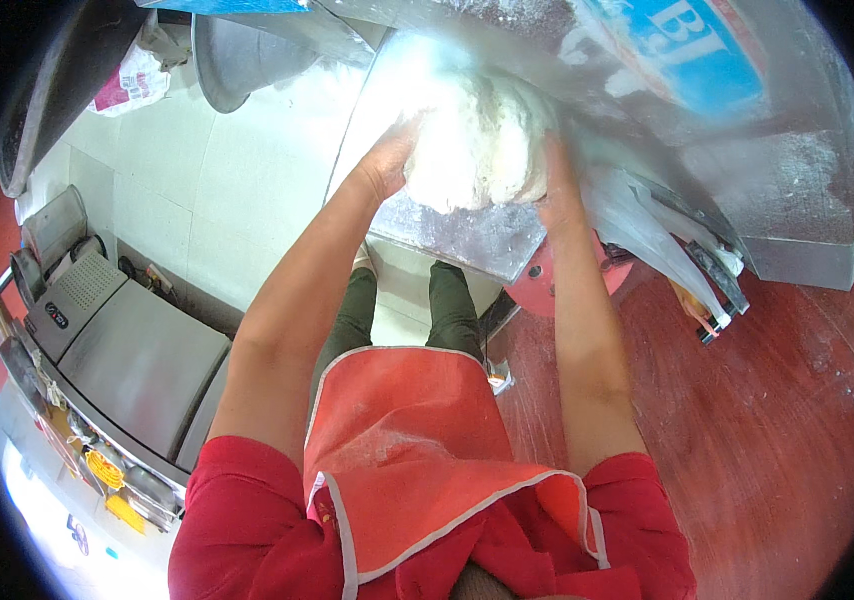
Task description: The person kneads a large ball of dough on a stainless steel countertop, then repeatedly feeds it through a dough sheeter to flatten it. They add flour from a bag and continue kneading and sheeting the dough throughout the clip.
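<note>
Between my two hands is a large, lumpy mass of white dough. My left hand grips its left side, and my right hand presses against its right side. Some fingers of both hands are hidden by the dough. Directly beneath it lies a flour-dusted metal surface with a corner pointing towards me. Bright glare washes out the dough's far left part. Whether the dough rests on the metal or is held just above it, I cannot tell.
A floury metal machine housing rises at the far right. Plastic bags hang beside it over the red floor or surface. A metal bowl stands far left. A stainless steel cabinet is at my left, by pale floor tiles.
</note>
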The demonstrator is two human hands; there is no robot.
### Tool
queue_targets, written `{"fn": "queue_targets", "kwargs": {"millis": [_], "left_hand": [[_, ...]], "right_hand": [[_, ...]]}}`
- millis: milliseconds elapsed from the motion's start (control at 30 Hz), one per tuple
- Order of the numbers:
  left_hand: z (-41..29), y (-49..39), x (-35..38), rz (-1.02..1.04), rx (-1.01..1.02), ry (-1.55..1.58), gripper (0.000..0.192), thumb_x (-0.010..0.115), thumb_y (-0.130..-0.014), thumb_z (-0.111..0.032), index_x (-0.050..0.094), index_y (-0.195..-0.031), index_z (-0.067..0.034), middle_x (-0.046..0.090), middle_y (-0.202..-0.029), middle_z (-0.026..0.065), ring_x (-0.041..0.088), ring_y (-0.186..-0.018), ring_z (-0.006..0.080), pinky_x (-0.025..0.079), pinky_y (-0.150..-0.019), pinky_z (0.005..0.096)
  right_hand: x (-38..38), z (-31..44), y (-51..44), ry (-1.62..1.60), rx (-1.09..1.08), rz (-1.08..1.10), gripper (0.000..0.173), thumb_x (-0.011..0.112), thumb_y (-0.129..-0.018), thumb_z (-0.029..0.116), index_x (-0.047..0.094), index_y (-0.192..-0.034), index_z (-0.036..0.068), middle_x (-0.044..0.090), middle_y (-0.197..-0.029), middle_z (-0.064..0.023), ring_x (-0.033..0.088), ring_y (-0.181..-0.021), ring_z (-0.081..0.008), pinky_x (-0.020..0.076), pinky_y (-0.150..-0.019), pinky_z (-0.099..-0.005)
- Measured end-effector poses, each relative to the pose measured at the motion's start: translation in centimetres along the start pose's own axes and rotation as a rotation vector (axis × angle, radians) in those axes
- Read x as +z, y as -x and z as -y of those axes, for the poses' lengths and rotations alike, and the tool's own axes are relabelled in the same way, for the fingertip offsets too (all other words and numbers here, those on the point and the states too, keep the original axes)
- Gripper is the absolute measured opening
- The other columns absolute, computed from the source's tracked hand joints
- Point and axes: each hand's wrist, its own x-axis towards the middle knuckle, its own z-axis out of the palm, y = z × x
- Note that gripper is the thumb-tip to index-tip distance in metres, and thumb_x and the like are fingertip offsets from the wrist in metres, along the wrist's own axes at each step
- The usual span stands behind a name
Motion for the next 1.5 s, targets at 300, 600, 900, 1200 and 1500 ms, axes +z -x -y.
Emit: {"fn": "queue_targets", "kwargs": {"millis": [300, 600, 900, 1200, 1500], "left_hand": [[-1.6, 12.2, 1.5, 0.136, 0.008, 0.374, 0.041, 0.048, -0.096, -0.026, 0.050, -0.128, 0.000, 0.060, -0.119, 0.0101, 0.061, -0.106, 0.0207, 0.053, -0.089, 0.0363], [-16.6, 29.0, 14.3, 0.258, 0.283, 0.339, 0.060, 0.037, -0.099, -0.048, 0.036, -0.141, -0.006, 0.046, -0.140, 0.0105, 0.051, -0.122, 0.0265, 0.044, -0.102, 0.0399], [-32.6, 16.4, 24.4, -0.550, 1.019, -1.183, 0.062, 0.054, -0.091, -0.048, 0.047, -0.130, 0.001, 0.053, -0.129, 0.0205, 0.055, -0.115, 0.0342, 0.046, -0.095, 0.0427], [-27.1, 12.0, 21.4, -0.517, 1.406, -1.342, 0.046, 0.067, -0.080, -0.024, 0.054, -0.119, -0.003, 0.052, -0.123, 0.0217, 0.052, -0.110, 0.0402, 0.043, -0.094, 0.0455], [-27.8, 13.5, 22.4, -0.527, 1.413, -1.320, 0.028, 0.067, -0.078, -0.016, 0.057, -0.100, -0.004, 0.057, -0.102, 0.0172, 0.055, -0.097, 0.0373, 0.045, -0.087, 0.0441]], "right_hand": [[4.5, 2.6, 10.8, -0.508, 0.284, 0.186, 0.054, 0.048, -0.098, 0.036, 0.039, -0.141, 0.005, 0.049, -0.138, -0.0119, 0.050, -0.124, -0.0268, 0.0405, -0.105, -0.0404], [11.8, 24.0, 21.2, -0.586, 0.020, 0.452, 0.055, 0.047, -0.097, 0.038, 0.040, -0.141, 0.007, 0.048, -0.140, -0.0118, 0.046, -0.128, -0.0274, 0.0367, -0.109, -0.0440], [18.9, 55.0, 11.0, 0.399, -0.688, 0.054, 0.053, 0.063, -0.088, 0.028, 0.050, -0.131, 0.000, 0.061, -0.119, -0.0131, 0.061, -0.107, -0.0247, 0.0487, -0.091, -0.0355], [17.3, 52.8, -6.3, 1.420, -1.011, -0.059, 0.062, 0.066, -0.085, 0.037, 0.049, -0.133, 0.001, 0.057, -0.128, -0.0170, 0.055, -0.117, -0.0278, 0.0437, -0.098, -0.0365], [19.2, 45.7, -3.8, 1.621, -0.805, 0.495, 0.064, 0.067, -0.080, 0.039, 0.050, -0.134, 0.008, 0.054, -0.131, -0.0202, 0.052, -0.121, -0.0331, 0.0415, -0.100, -0.0384]]}}
